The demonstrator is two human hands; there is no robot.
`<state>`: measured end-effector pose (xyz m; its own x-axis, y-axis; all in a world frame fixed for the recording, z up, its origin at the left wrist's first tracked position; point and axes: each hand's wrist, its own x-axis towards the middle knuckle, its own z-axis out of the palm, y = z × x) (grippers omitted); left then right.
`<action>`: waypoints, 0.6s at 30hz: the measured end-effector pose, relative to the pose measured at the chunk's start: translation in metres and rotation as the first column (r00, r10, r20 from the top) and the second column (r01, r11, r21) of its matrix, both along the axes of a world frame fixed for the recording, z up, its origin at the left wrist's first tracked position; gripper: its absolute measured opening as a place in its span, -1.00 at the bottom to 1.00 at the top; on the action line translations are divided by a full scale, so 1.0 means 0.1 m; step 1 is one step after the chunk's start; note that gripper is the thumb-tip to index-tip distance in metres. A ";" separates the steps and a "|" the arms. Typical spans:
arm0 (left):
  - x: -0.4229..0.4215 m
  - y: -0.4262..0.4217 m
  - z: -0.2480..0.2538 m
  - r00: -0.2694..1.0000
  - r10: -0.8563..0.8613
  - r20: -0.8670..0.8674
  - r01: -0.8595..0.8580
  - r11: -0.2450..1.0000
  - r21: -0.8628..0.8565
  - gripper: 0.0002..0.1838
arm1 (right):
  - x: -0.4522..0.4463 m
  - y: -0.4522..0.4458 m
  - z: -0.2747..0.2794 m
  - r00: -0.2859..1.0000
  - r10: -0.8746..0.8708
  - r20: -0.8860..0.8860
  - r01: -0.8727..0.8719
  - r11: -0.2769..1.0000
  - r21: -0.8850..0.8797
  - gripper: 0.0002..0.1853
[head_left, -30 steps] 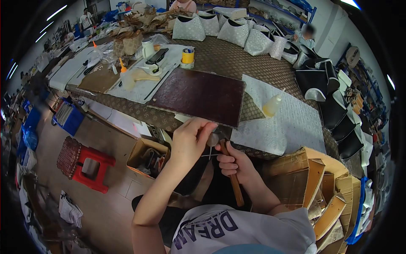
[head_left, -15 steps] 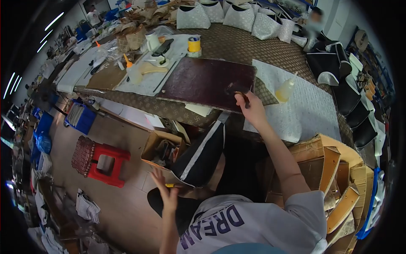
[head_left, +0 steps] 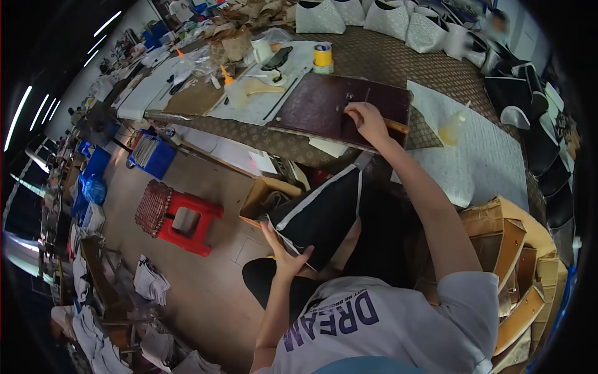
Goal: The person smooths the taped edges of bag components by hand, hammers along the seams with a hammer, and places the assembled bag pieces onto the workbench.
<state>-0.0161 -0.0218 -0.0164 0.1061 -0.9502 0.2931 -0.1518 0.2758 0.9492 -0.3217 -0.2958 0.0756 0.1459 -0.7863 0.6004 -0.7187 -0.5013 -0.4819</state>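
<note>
My left hand [head_left: 286, 262] grips the lower end of a black bag piece [head_left: 324, 215] with pale edge strips, its thumb in front. The piece lies tilted against my lap, below the table edge. My right hand [head_left: 367, 119] is over a dark red-brown board [head_left: 317, 103], fingertips pinched together near a small dark item; what they hold, if anything, is too small to make out. Just right of that hand, a tool's wooden handle [head_left: 397, 126] lies on the board; its far end is partly hidden.
Behind the board stand a yellow tin [head_left: 322, 56] and an orange-tipped glue bottle [head_left: 235, 93]. A second bottle [head_left: 453, 128] is at right. Below are an open carton [head_left: 255, 199], a red stool [head_left: 193, 224] and torn cardboard [head_left: 507, 249]. A person [head_left: 496, 28] is at far right.
My right hand has let go of the wooden-handled tool, leaving it on the board, and its fingers have come together. My left hand, open before, has closed on the black bag piece. The view has shifted.
</note>
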 end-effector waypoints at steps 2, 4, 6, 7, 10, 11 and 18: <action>0.04 -0.02 0.19 0.999 -0.036 0.026 0.036 0.999 0.014 0.54 | 0.10 0.16 -0.02 0.958 0.215 0.192 -0.214 0.976 -0.026 -0.85; 0.05 0.00 0.27 0.964 -0.003 0.265 0.007 1.000 -0.013 0.56 | 0.32 0.54 0.03 0.860 0.421 0.290 -0.451 0.891 0.044 -0.83; 0.00 0.04 0.25 0.952 -0.036 0.305 0.020 0.998 0.055 0.60 | 0.51 0.81 0.21 0.823 0.484 0.297 -0.561 0.775 0.291 -0.81; -0.05 0.07 0.18 0.964 -0.064 0.259 0.048 0.997 0.067 0.60 | 0.64 0.87 0.25 0.754 0.565 0.336 -0.650 0.715 0.257 -0.80; -0.10 0.09 -0.01 0.960 -0.051 0.274 0.051 0.999 0.008 0.62 | 0.91 0.88 0.52 0.693 0.633 0.346 -0.720 0.639 0.272 -0.78; -0.11 0.09 -0.05 0.957 -0.031 0.290 0.035 0.999 -0.010 0.61 | 1.00 0.86 0.58 0.679 0.652 0.339 -0.734 0.625 0.266 -0.77; -0.08 0.15 -0.30 0.967 -0.027 0.253 0.001 0.995 0.104 0.60 | 1.43 1.09 -0.12 0.590 0.789 -0.167 -0.718 0.609 0.336 -0.71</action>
<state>-0.0242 -0.0068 -0.0467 0.0273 -0.9774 0.2099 -0.3885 0.1831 0.9031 -0.1785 -0.1870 0.0636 0.8718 -0.4105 0.2674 -0.2413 -0.8348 -0.4949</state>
